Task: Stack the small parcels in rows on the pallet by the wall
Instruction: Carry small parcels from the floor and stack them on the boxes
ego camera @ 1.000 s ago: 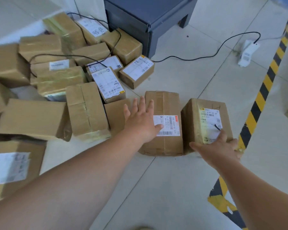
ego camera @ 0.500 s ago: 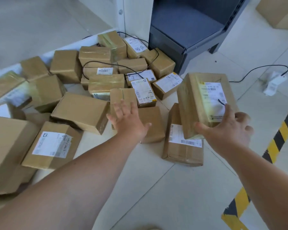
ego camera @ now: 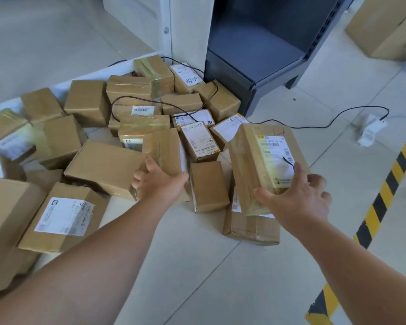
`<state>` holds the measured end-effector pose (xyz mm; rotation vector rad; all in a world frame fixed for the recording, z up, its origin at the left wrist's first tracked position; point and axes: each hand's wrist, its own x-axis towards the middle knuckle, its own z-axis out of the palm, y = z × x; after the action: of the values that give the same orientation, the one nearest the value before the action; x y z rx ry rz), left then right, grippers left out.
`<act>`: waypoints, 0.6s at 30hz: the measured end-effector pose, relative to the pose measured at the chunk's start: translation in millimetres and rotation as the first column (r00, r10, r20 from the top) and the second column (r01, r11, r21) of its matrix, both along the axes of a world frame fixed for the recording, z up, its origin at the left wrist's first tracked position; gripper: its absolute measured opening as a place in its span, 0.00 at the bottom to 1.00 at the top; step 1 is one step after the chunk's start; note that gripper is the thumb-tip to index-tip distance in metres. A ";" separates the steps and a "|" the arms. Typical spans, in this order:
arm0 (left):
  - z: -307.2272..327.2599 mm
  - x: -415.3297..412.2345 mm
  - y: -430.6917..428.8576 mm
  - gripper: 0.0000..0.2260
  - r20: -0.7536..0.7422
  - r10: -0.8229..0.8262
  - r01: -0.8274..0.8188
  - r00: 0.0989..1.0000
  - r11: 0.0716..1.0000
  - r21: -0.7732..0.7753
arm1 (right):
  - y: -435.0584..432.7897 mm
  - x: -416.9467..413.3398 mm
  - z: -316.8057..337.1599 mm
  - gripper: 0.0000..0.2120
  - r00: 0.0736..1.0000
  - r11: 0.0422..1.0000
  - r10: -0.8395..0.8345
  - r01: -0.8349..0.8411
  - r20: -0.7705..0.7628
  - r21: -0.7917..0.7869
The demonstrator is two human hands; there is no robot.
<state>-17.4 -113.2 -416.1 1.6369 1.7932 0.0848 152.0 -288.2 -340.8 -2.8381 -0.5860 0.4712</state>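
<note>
A labelled parcel is grasped at its near end by the right hand and held off the floor, above a second parcel lying there. The near end of a taped parcel is gripped by the left hand, the fingers curled over its edge. Beyond and to the left, a loose pile of parcels is spread over the floor. A dark cabinet is seen far right, and a cable is trailed across the floor.
</note>
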 end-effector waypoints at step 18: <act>108.4 80.4 -73.5 0.44 0.680 -0.223 0.328 0.699 0.944 -0.028 | -97.4 39.9 53.7 0.48 0.949 0.924 -0.313 0.314 -0.041 0.220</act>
<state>62.9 -186.7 -307.7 1.4868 0.9623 0.3516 192.0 -385.6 -287.0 -2.6420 -0.1616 0.3308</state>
